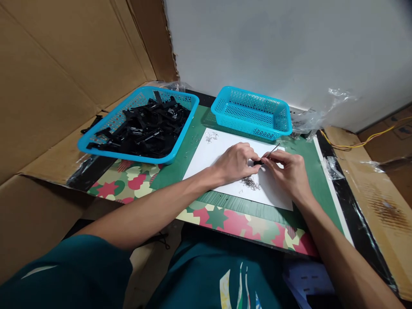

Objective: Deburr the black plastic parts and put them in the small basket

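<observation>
A small black part [258,162] is pinched between the thumb and fingers of my left hand [234,162], over the white sheet [198,165]. My right hand [288,171] is closed on a thin metal tool [274,149] that slants up and to the right; its fingertips meet the black part. Which end of the tool touches the part is hidden by the fingers. Just below both hands lies a heap of tiny, thin metal pieces [250,183], too small to make out singly. A sparser cluster of similar pieces [211,137] sits at the sheet's upper left corner.
On the left stands a blue basket [138,159] heaped with black plastic parts. Another blue basket [238,124] stands behind the sheet, against the wall. Cardboard panels [64,51] rise at the left. Crumpled clear plastic [310,120] and yellow wire [363,143] lie at the right.
</observation>
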The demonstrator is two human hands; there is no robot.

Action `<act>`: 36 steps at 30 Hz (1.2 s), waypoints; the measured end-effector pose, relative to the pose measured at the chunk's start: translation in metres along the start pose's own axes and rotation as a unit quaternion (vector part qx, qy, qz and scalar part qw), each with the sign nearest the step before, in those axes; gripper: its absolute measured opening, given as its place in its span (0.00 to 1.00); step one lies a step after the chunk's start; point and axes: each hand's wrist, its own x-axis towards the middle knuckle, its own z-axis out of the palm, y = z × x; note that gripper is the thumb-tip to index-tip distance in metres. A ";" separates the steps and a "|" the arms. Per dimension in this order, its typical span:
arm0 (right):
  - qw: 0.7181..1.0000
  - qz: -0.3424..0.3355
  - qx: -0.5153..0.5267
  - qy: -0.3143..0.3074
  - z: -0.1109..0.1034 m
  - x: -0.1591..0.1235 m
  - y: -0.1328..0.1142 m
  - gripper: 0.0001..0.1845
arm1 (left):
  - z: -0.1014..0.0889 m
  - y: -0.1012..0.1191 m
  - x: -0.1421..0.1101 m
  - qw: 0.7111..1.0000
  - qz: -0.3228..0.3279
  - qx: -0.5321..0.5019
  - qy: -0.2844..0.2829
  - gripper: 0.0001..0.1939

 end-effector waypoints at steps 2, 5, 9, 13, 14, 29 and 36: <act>1.000 0.010 0.010 0.003 0.000 0.000 -0.001 0.10 | 0.000 0.001 0.000 1.000 0.001 -0.005 -0.002 0.06; 0.999 0.039 0.027 0.012 -0.002 0.001 -0.003 0.12 | 0.001 0.001 0.001 1.000 0.007 -0.007 0.007 0.05; 0.996 0.057 0.056 0.026 -0.005 0.003 -0.004 0.13 | 0.000 0.001 0.001 1.000 0.021 0.001 0.016 0.05; 0.988 0.050 0.136 0.046 -0.009 0.003 -0.001 0.11 | -0.003 0.005 0.002 0.999 -0.020 -0.007 0.041 0.05; 0.987 0.049 0.149 0.047 -0.010 0.003 0.001 0.10 | -0.005 0.005 0.002 0.998 -0.043 -0.018 0.048 0.05; 0.991 0.102 -0.090 -0.018 0.007 0.003 0.010 0.09 | -0.009 0.002 0.010 0.969 -0.152 -0.178 0.085 0.05; 0.991 0.116 -0.049 -0.034 0.008 0.006 0.014 0.06 | -0.010 0.000 0.008 0.958 -0.183 -0.216 0.045 0.05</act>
